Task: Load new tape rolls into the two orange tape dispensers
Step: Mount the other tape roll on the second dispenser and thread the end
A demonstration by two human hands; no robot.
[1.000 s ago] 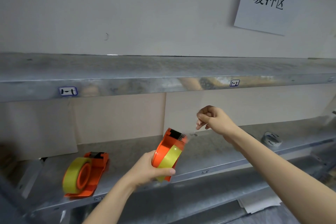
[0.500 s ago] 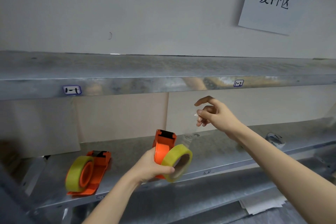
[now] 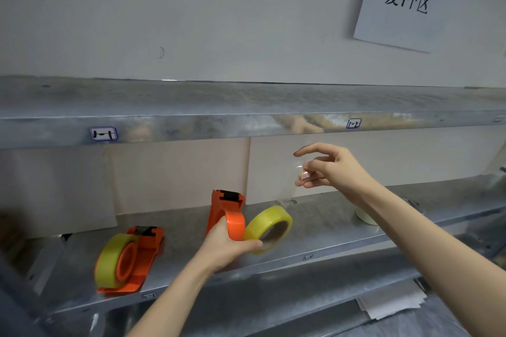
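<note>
Yellow roll is now off the dispenser, both in the left hand grip; right fingers pinch its tape end: reseating needed

Left hand grips the orange dispenser low; right hand, raised, seemingly pinches the tape strip.

A loaded tape dispenser is being borne at the left of the lower shelf. To its right, over the shelf's front edge, a second tape dispenser is being held upright by the left hand, with a tape roll touching its right side. A tape strip is being pinched above the roll by the right hand, under the upper shelf. Farther right on the lower shelf, a smaller roll is being partly hidden by the right forearm. A paper sign is being carried by the wall above the upper shelf.
</note>
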